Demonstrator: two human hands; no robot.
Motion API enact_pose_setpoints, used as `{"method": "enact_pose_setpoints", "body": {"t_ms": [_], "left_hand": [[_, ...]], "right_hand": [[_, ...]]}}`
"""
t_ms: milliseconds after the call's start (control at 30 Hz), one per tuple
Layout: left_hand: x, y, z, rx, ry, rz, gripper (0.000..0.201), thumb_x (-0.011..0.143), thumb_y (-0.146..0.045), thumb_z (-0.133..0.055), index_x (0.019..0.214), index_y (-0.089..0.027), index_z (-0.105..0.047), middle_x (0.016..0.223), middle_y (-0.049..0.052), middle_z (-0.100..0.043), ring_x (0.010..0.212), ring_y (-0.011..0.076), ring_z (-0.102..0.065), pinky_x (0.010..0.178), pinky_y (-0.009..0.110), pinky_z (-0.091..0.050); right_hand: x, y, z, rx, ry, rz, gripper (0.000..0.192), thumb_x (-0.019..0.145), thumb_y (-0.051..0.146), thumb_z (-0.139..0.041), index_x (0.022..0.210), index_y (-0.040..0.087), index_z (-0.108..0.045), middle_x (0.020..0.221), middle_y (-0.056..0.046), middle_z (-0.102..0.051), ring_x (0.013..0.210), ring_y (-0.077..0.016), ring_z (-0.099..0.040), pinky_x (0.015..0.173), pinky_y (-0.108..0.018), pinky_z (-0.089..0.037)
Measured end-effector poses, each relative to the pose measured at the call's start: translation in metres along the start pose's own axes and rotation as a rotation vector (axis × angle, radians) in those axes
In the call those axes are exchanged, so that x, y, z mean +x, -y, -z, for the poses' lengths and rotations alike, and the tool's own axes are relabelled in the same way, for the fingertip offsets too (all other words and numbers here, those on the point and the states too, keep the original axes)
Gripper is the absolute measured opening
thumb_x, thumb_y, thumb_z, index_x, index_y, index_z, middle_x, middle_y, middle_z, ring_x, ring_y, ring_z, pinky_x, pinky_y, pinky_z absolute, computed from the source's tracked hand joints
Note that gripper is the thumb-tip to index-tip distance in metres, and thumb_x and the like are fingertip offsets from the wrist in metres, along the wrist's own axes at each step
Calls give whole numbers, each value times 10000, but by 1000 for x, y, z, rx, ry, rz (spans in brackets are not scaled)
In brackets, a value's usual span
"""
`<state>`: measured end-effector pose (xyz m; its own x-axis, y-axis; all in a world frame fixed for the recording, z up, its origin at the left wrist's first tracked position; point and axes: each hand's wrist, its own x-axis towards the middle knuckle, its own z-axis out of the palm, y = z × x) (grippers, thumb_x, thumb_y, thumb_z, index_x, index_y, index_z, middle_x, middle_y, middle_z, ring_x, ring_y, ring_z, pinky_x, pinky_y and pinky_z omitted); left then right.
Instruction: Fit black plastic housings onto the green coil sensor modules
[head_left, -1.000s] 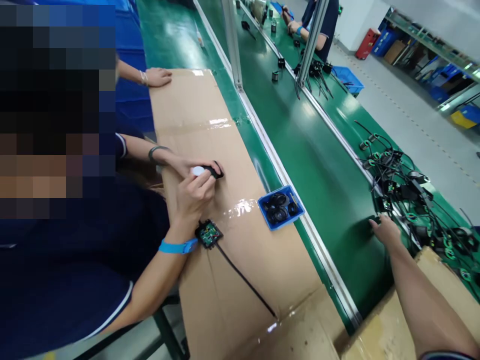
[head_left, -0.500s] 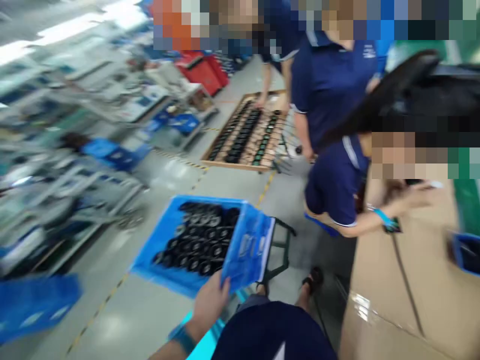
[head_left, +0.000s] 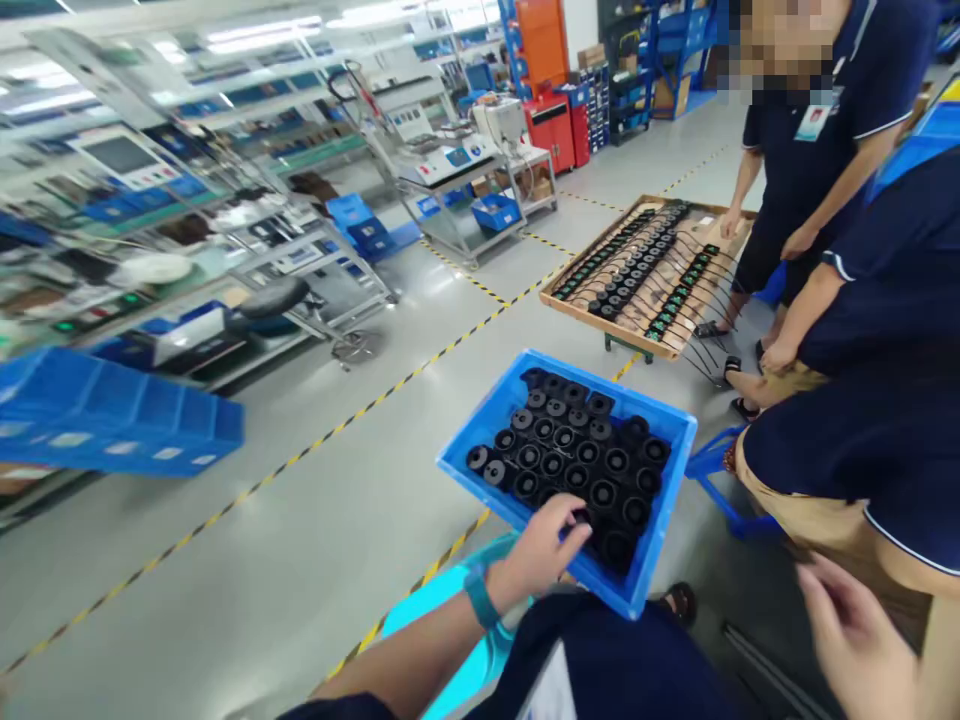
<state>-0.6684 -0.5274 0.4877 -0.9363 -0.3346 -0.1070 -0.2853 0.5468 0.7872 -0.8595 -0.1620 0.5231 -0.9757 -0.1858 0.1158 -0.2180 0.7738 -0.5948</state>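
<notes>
A blue plastic tray (head_left: 480,415) in front of me holds rows of black round parts (head_left: 564,437). Over its near side is my left hand (head_left: 544,545), wearing a teal wristband. Its thumb and fingers curl around one of the black parts at the near edge. My right hand (head_left: 851,625) is low on the right, apart from the tray and near a co-worker's leg. Its fingers are closed together, with something small and dark at the tips, too blurred to name.
Beyond the tray, a co-worker (head_left: 817,150) reaches over a wooden-rimmed tray (head_left: 611,328) of wired parts. Another person (head_left: 862,440) sits close on my right. A turquoise stool or bin (head_left: 442,620) is by my left forearm. Blue bins (head_left: 135,410) and workbenches line the left.
My view has swung right, so the carton-topped table is gone. My left hand has moved from the tray's side to the parts inside. My right hand has come into view.
</notes>
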Motion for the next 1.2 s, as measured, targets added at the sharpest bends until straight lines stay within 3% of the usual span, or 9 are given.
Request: {"method": "enact_pose_setpoints", "body": {"t_ms": [100,200,267,333,467,567,667,800,1200], "left_hand": [[43,72,81,293,-67,45,270,999,-303,-459,1196,-156,-570,1081,112,-636,935,199,-635,893,355,-537],[79,131,149,424,8,36,216,950,-211,-494,1119,-141,-608,1095,135,-638,1028,244,-619,971,407,-505],[88,156,180,450,116,7,166,909,-183,-542,1045,-156,-633,1032,112,-654,992,242,-630,939,385,-512],[87,171,197,487,244,-19,112,875,-173,-586,969,-171,-647,962,87,-669,906,226,-652,857,341,-529],[74,183,202,581,438,-39,41,807,-151,-660,847,-160,-666,912,114,-704,912,270,-685,821,349,-537],[71,185,194,658,515,-31,47,791,-97,-645,775,-124,-680,870,168,-716,912,321,-706,831,400,-550],[72,184,187,711,563,-40,153,813,-39,-563,770,-104,-695,839,188,-719,870,317,-723,820,414,-565],[72,181,188,740,613,-88,218,833,-39,-505,838,-100,-715,880,194,-730,889,320,-729,818,421,-577],[74,187,184,724,586,-68,79,741,-126,-605,790,-162,-654,910,149,-696,927,309,-691,846,386,-533]], "right_hand": [[2,90,-91,131,198,170,375,930,529,-591,1077,204,-704,1057,-105,-732,913,-256,-703,853,-398,-578],[2,174,-173,155,425,386,292,958,411,-576,1111,191,-693,1119,-111,-709,1037,-253,-667,967,-428,-539],[-4,216,-212,108,507,451,256,956,320,-575,1138,173,-680,1156,-126,-691,1115,-268,-626,1019,-467,-502],[-14,248,-239,56,563,466,243,946,252,-576,1149,156,-671,1171,-136,-678,1127,-274,-601,1022,-478,-487],[-38,295,-276,-43,761,550,228,943,237,-589,1142,177,-685,1099,-103,-672,1075,-247,-576,1006,-416,-468],[-52,324,-306,-223,931,749,214,939,211,-562,1103,201,-699,1056,-96,-636,1046,-250,-551,933,-388,-473],[-56,343,-332,-384,966,855,197,910,150,-524,965,152,-713,1041,-140,-585,1022,-286,-532,859,-416,-471],[-52,347,-347,-417,952,901,204,915,161,-509,904,139,-711,1049,-156,-551,1047,-302,-509,859,-438,-461],[-57,327,-350,-409,911,950,193,952,167,-475,1027,114,-645,1050,-143,-575,975,-260,-593,829,-399,-524]]}}
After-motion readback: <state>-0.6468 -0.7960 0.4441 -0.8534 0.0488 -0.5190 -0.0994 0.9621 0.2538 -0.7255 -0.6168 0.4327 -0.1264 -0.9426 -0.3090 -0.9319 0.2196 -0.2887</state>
